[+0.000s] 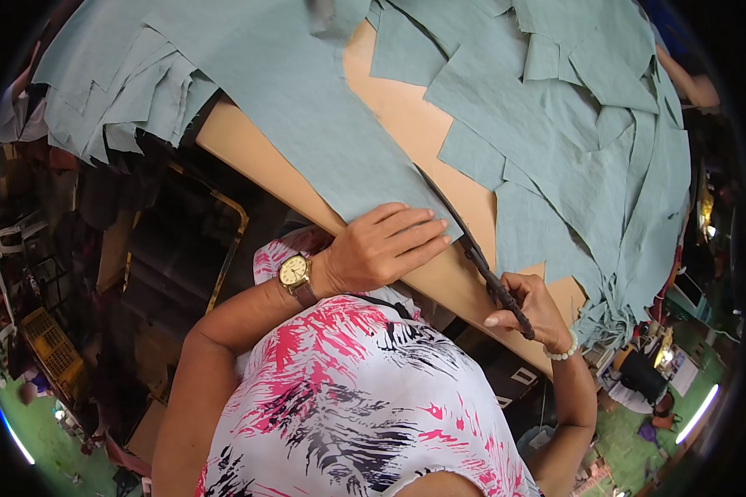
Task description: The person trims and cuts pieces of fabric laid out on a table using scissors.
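My left hand, with a watch on its wrist, lies flat on the lower end of a long blue-green cloth strip, fingers stretched towards its right edge. My right hand, wearing a beaded bracelet, is wrapped round the dark handles of long scissors. Their blades point up and left along the strip's right edge, and look nearly closed. Beneath the strip shows the tan table.
Cut blue-green cloth pieces overlap across the right of the table, and more layered pieces hang at the upper left. A yellow crate stands at the far left. Another person's arm shows at the upper right.
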Demonstrator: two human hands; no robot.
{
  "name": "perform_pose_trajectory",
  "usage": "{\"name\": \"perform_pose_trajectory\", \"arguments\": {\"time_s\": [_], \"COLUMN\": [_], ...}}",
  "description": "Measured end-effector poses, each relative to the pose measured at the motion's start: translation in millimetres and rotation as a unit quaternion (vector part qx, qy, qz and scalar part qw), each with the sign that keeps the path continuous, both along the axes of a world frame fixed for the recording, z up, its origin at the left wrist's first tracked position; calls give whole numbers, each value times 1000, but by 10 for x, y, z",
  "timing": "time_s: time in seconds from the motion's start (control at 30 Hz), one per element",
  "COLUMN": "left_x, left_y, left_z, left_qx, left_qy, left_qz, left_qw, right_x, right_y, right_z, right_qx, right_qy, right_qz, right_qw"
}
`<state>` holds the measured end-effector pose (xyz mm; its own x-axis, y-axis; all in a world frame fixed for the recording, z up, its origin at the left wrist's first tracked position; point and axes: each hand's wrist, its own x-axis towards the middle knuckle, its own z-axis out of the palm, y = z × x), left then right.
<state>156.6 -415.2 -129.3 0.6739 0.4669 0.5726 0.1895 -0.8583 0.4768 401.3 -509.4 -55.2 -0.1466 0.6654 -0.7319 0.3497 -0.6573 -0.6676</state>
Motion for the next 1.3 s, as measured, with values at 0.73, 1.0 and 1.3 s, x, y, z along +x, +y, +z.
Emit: {"name": "perform_pose_trajectory", "arguments": {"time_s": [0.73, 1.0, 1.3], "left_x": [-189, -194, -202], "left_y": [-47, -60, -67], "left_z": [93, 91, 86], "left_qx": [-50, -62, -62], "left_qy": [105, 98, 92], "left_qz": [25, 14, 15], "left_qw": [993, 993, 994], "right_x": [-101, -146, -159], "right_y": [190, 256, 233], "right_z": [-8, -26, -15], "right_qx": [37, 51, 35], "right_qy": [7, -8, -8], "right_qz": [28, 40, 21], "right_qw": [999, 998, 999]}}
